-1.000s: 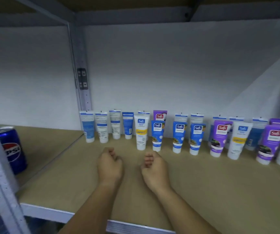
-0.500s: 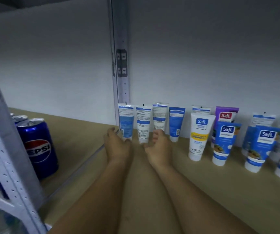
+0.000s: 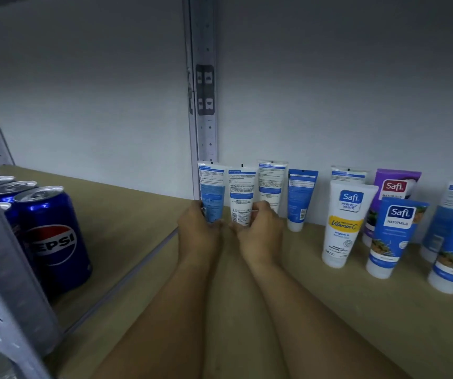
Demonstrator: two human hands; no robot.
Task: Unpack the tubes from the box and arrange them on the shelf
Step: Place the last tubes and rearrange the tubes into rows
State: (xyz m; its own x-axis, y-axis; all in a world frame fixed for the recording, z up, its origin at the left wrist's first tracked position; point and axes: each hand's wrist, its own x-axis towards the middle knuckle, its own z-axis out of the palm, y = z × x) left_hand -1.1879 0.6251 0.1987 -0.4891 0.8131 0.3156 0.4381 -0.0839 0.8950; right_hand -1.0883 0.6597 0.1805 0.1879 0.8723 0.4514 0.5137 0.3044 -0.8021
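Several tubes stand cap-down in rows on the wooden shelf (image 3: 315, 310), against the grey back wall. My left hand (image 3: 198, 231) grips the bottom of the leftmost tube (image 3: 211, 191), which shows its blue and white back label. My right hand (image 3: 259, 231) holds the lower end of the second tube (image 3: 241, 198) beside it. Two more back-facing tubes (image 3: 272, 184) (image 3: 300, 198) stand to the right. Further right are a white Safi Vitamin C tube (image 3: 345, 222), a purple Safi tube (image 3: 393, 184) and blue Safi Naturals tubes (image 3: 394, 236). The box is out of view.
Blue Pepsi cans (image 3: 53, 236) stand in a row on the neighbouring shelf bay at the left. A grey metal upright (image 3: 206, 105) rises at the back behind the leftmost tube, and another upright (image 3: 6, 269) crosses the near left corner.
Both hands moved forward and left from the shelf's middle to the leftmost tubes and closed round their lower ends. The camera moved closer and turned left.
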